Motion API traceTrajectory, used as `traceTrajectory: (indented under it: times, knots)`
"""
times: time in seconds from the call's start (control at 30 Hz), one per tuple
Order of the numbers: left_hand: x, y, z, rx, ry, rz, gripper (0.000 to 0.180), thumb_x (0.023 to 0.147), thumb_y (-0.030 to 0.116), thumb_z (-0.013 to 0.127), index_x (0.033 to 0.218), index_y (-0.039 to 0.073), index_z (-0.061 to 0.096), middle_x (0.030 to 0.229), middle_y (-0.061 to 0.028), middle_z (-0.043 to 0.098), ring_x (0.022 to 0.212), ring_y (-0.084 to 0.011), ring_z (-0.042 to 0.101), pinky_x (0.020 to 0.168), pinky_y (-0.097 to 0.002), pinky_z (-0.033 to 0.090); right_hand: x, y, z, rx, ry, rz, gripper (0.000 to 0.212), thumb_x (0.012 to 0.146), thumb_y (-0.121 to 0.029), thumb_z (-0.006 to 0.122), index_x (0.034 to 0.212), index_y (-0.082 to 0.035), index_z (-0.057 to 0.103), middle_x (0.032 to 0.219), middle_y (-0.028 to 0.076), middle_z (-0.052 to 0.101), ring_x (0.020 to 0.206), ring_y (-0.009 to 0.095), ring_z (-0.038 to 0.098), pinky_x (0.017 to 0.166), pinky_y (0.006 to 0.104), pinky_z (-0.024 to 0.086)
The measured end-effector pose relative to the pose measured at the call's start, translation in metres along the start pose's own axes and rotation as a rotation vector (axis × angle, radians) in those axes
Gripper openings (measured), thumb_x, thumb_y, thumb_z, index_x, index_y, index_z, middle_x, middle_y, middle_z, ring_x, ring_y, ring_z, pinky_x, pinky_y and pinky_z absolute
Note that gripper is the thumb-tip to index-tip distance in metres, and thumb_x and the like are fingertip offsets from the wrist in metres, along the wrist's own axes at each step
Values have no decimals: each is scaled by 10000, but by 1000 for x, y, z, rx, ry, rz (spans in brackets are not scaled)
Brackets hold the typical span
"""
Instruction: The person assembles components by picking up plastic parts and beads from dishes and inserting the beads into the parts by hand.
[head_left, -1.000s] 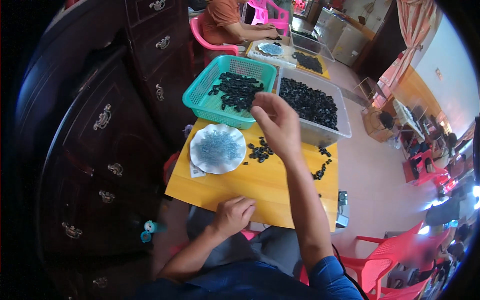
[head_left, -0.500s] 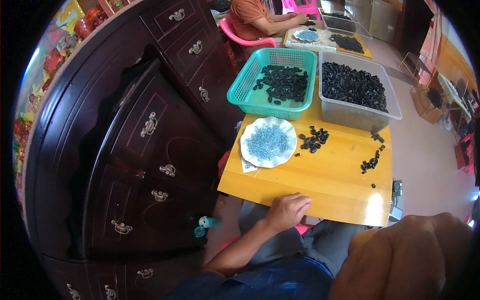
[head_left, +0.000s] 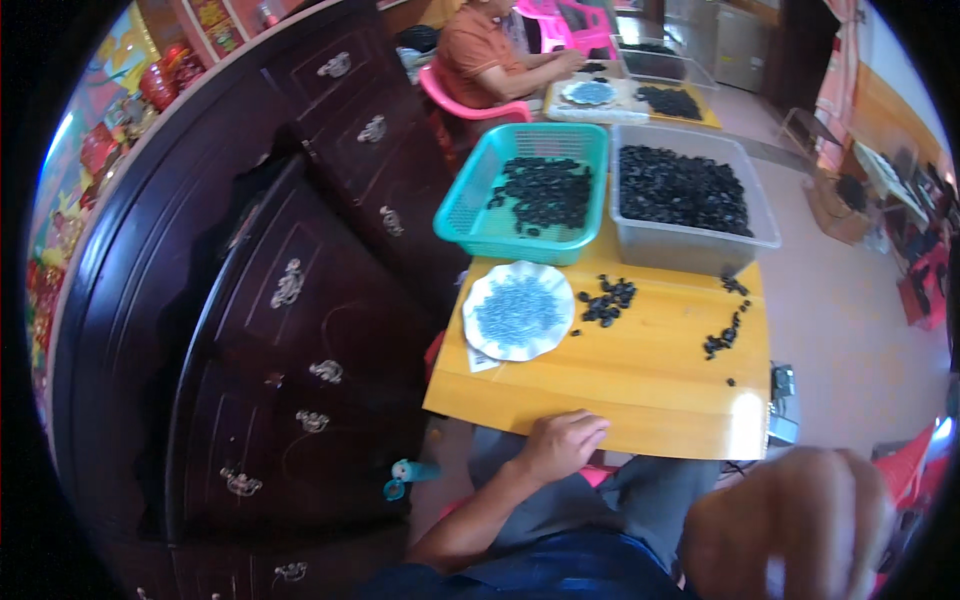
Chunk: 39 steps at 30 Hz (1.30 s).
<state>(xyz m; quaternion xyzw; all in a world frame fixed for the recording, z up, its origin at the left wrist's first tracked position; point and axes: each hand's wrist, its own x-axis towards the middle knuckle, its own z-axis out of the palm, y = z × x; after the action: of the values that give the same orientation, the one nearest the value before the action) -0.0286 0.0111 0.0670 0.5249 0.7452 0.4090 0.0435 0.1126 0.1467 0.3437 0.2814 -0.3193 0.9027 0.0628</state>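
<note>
Left hand (head_left: 565, 440) of mine rests at the near edge of the yellow wooden surface (head_left: 640, 390), fingers curled loosely together, knuckles up, holding nothing that I can see. My right hand (head_left: 790, 530) is raised close to the camera at the lower right, large and blurred; its fingers look bunched, but I cannot tell whether they pinch anything.

Nearest my left hand, further in on the surface, lies a white scalloped plate (head_left: 480, 335) covered with small blue-grey pieces. Just beside it to the right is a little heap of black pieces (head_left: 605, 300), and a thinner scatter of black pieces (head_left: 725, 335) runs toward the right edge. Behind the plate stands a teal basket (head_left: 470, 215) partly filled with the same black pieces, and next to it a clear plastic tub (head_left: 690, 245) holding many more.

A dark wooden cabinet (head_left: 300, 300) with metal handles fills my left side. Beyond, another person in an orange shirt (head_left: 480, 55) sits on a pink chair (head_left: 450, 95) at a second table.
</note>
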Motion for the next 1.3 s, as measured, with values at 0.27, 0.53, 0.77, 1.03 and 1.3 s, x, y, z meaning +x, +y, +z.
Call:
traceTrajectory:
  times: [0.27, 0.53, 0.77, 1.03, 1.3]
  knots:
    - [3, 3, -3, -9, -29, -8, 113, 855, 116, 677, 946, 51, 692, 868, -116, 695, 793, -302, 684, 672, -386, 544, 28, 29, 51, -935, 463, -446, 191, 836, -86, 713, 720, -31, 572, 737, 103, 614, 556, 143, 554, 624, 289, 519]
    - [8, -1, 5, -6, -89, -9, 127, 818, 77, 696, 940, 41, 702, 871, -132, 694, 776, -289, 685, 684, -379, 543, -9, -4, 16, -1163, 56, -265, 145, 934, -123, 613, 956, 3, 681, 865, 151, 655, 711, 288, 657, 610, 350, 545]
    - [18, 19, 4, -103, -76, 34, 109, 817, 39, 678, 919, 0, 688, 797, -151, 668, 694, -278, 658, 639, -353, 520, -22, -11, 5, -1044, 87, -718, 69, 898, -62, 633, 938, -6, 640, 856, 122, 641, 774, 298, 639, 654, 354, 503]
    - [15, 11, 9, -71, -64, 7, 103, 822, 32, 667, 915, -8, 684, 788, -153, 664, 683, -283, 652, 635, -355, 516, -40, -9, 7, -1175, 60, -607, 81, 919, -76, 652, 939, -4, 681, 838, 119, 664, 751, 297, 658, 648, 358, 514]
    - [11, 16, 4, -58, -43, -3, 92, 833, 17, 640, 908, -22, 675, 768, -159, 654, 672, -293, 644, 624, -363, 507, -83, -39, 40, -1006, 260, -510, 163, 924, -147, 659, 852, -13, 717, 814, 111, 664, 675, 241, 634, 566, 345, 477]
